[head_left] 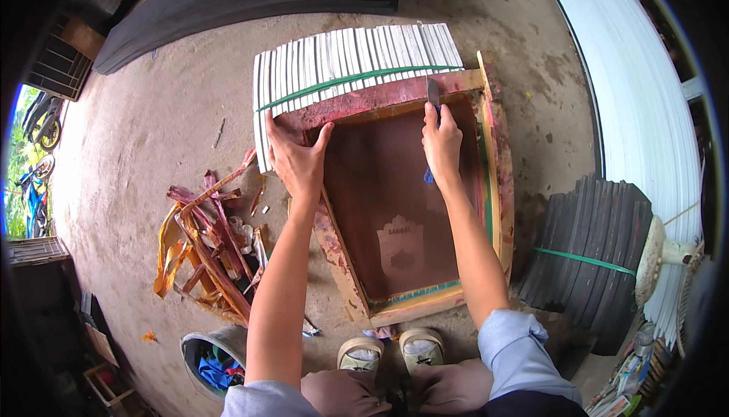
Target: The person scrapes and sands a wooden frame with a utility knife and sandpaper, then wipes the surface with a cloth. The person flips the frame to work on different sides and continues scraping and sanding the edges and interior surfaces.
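Sleeves [524, 352] lie nearest. Right hand [443, 142] grips a knife [433, 94] — tip over the wooden frame's [380, 97] far bar, just beyond the grip. Left hand [298, 162] rests spread on the frame, leftward. Excess force could skid the knife — tearing the mesh [372, 189] beneath the grip.

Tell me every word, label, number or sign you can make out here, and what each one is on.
Framed mesh panel: one short line of dark capitals at the top of its pale emblem; I don't copy out wording.
Colourful pile at lower right: any print is too small and blurred to read.
Blade in the right hand: no readable marking.
I can make out no other text.
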The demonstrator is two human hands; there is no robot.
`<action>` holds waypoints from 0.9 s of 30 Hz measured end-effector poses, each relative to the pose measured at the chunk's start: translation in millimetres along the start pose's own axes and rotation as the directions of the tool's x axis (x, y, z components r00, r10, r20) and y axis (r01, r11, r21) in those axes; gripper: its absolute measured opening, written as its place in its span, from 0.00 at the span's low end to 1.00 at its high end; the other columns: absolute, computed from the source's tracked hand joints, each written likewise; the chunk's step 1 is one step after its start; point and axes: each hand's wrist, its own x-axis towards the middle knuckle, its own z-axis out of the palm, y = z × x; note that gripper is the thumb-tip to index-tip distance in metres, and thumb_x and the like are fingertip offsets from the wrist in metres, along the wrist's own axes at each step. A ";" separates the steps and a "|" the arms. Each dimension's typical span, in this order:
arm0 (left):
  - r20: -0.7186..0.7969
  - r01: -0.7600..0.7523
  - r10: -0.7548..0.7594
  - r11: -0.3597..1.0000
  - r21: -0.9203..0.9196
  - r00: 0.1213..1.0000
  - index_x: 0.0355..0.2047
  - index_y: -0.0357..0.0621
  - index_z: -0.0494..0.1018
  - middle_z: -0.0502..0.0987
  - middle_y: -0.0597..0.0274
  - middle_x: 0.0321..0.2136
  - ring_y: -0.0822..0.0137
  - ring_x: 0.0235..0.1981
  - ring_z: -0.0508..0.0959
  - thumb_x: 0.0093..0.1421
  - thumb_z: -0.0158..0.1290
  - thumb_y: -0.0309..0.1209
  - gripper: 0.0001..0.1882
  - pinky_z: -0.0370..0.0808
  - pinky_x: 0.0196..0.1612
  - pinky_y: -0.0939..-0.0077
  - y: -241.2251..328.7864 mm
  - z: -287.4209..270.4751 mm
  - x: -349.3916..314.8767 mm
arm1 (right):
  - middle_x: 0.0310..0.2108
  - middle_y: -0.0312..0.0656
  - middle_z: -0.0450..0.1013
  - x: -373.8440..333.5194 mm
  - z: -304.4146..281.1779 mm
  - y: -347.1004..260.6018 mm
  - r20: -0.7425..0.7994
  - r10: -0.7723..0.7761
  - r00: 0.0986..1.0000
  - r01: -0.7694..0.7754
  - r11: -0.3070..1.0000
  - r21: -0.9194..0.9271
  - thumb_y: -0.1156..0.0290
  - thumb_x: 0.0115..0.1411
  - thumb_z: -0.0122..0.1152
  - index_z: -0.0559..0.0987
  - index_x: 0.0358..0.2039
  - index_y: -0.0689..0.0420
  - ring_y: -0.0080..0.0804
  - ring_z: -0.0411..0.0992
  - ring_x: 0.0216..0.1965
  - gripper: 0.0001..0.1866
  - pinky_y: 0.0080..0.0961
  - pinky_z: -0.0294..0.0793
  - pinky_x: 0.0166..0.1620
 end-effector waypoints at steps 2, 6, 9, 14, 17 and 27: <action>0.000 0.016 -0.016 1.000 0.006 1.000 0.64 0.35 0.49 0.61 0.45 0.60 0.48 0.59 0.65 0.45 0.64 0.56 0.57 0.60 0.60 0.54 -0.7 -3.4 0.1 | 0.12 0.31 0.60 -3.7 1.6 -5.3 0.048 0.021 0.999 -0.022 0.999 0.023 0.53 0.66 0.50 0.67 0.28 0.59 0.17 0.59 0.11 0.20 0.18 0.57 0.13; -0.046 -0.013 0.015 0.999 0.038 0.999 0.62 0.35 0.51 0.64 0.41 0.57 0.42 0.54 0.69 0.45 0.65 0.54 0.55 0.67 0.55 0.56 2.5 -2.9 -0.6 | 0.12 0.30 0.59 6.8 -0.2 -18.3 0.140 0.033 0.990 -0.042 0.997 0.058 0.53 0.66 0.50 0.66 0.26 0.57 0.16 0.57 0.10 0.20 0.18 0.55 0.12; -0.051 -0.013 0.017 0.998 0.066 0.999 0.62 0.35 0.51 0.65 0.40 0.56 0.42 0.55 0.68 0.45 0.66 0.54 0.55 0.68 0.54 0.57 1.7 -0.4 1.6 | 0.11 0.29 0.58 0.5 -1.3 -20.4 0.189 0.068 0.980 -0.089 0.991 0.103 0.54 0.66 0.49 0.64 0.24 0.56 0.15 0.56 0.09 0.20 0.17 0.53 0.12; -0.022 0.026 -0.025 0.999 0.038 0.999 0.62 0.35 0.51 0.65 0.40 0.56 0.43 0.55 0.68 0.45 0.65 0.54 0.54 0.68 0.55 0.57 12.3 2.6 -2.6 | 0.11 0.29 0.58 2.0 -9.9 -6.4 0.183 0.064 0.981 -0.069 0.997 0.020 0.54 0.67 0.49 0.65 0.24 0.55 0.15 0.56 0.09 0.20 0.17 0.53 0.12; -0.028 0.030 -0.028 0.997 0.077 0.999 0.62 0.34 0.51 0.65 0.40 0.56 0.43 0.56 0.68 0.45 0.65 0.54 0.54 0.67 0.55 0.57 -1.6 -5.0 -5.1 | 0.11 0.29 0.58 -12.4 -7.8 -43.0 0.255 0.194 0.947 -0.233 0.963 0.135 0.53 0.66 0.49 0.65 0.24 0.55 0.15 0.56 0.09 0.20 0.17 0.54 0.12; -0.034 0.025 -0.022 0.997 0.070 0.999 0.62 0.33 0.52 0.65 0.40 0.56 0.44 0.56 0.67 0.45 0.65 0.54 0.54 0.66 0.57 0.58 1.2 -3.1 -3.4 | 0.11 0.30 0.58 -10.2 -9.4 -62.5 0.287 0.206 0.936 -0.250 0.960 0.127 0.53 0.66 0.49 0.65 0.24 0.56 0.16 0.56 0.09 0.21 0.18 0.54 0.12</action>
